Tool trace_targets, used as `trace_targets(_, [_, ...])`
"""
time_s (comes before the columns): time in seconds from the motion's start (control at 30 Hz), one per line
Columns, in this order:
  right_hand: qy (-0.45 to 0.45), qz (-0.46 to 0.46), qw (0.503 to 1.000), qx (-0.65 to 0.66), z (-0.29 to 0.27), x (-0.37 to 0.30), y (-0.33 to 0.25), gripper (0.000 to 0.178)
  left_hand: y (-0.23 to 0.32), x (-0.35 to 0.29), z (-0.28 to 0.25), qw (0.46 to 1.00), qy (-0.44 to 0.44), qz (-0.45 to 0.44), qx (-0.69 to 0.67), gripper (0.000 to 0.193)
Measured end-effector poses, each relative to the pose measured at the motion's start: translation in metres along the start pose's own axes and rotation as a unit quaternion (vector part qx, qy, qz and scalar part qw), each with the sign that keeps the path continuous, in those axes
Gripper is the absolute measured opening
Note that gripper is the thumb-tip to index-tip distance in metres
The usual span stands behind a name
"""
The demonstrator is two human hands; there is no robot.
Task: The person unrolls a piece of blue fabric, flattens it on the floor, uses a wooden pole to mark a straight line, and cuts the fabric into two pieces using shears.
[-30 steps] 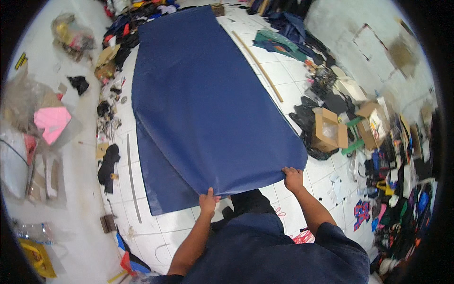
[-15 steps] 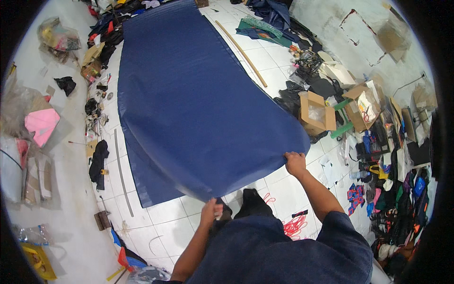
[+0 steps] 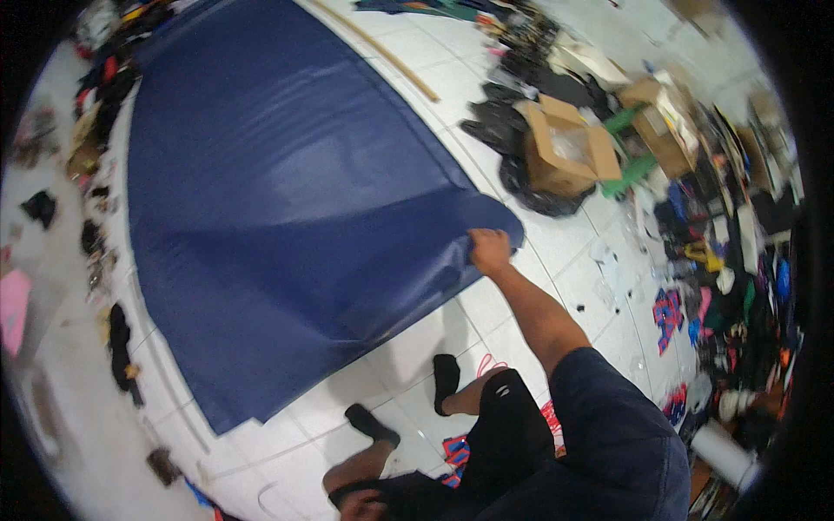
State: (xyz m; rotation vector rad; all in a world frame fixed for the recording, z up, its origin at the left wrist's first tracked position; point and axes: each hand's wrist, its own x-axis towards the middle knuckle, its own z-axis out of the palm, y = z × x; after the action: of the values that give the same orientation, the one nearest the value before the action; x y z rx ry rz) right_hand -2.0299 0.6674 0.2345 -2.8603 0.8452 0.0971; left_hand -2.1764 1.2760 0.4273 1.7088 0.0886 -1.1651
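Sheet (image 3: 278,174), blue, spread on floor (image 3: 565,239) left of open box (image 3: 556,169) | right hand (image 3: 491,251), below-left of open box: grip closed over near edge, presumably keeping it raised | left hand (image 3: 360,504), farther below-left: blurred, grip cannot be told

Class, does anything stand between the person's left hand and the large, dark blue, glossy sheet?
Yes, in this view: the person's own left lower leg and black-socked left foot, then a strip of white tiled floor, lie between the blurred left hand and the large, dark blue, glossy sheet. No loose object visibly blocks the way.
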Motion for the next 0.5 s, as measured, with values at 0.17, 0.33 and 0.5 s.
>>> trace_targets(0.17, [0.043,0.026,0.995,0.089,0.121,0.01,0.031,0.042,-0.117,0.188,-0.18,0.964,0.258,-0.059,0.03,0.042])
trace_targets(0.33, [0.118,-0.009,0.974,0.192,0.2,0.018,0.04,0.04,-0.198,0.328,-0.253,0.952,0.244,-0.171,-0.069,0.075])
trace_targets(0.5, [0.055,-0.122,0.99,-0.045,0.238,-0.001,0.11,0.031,-0.222,0.407,-0.215,0.946,0.19,-0.098,-0.245,0.079])
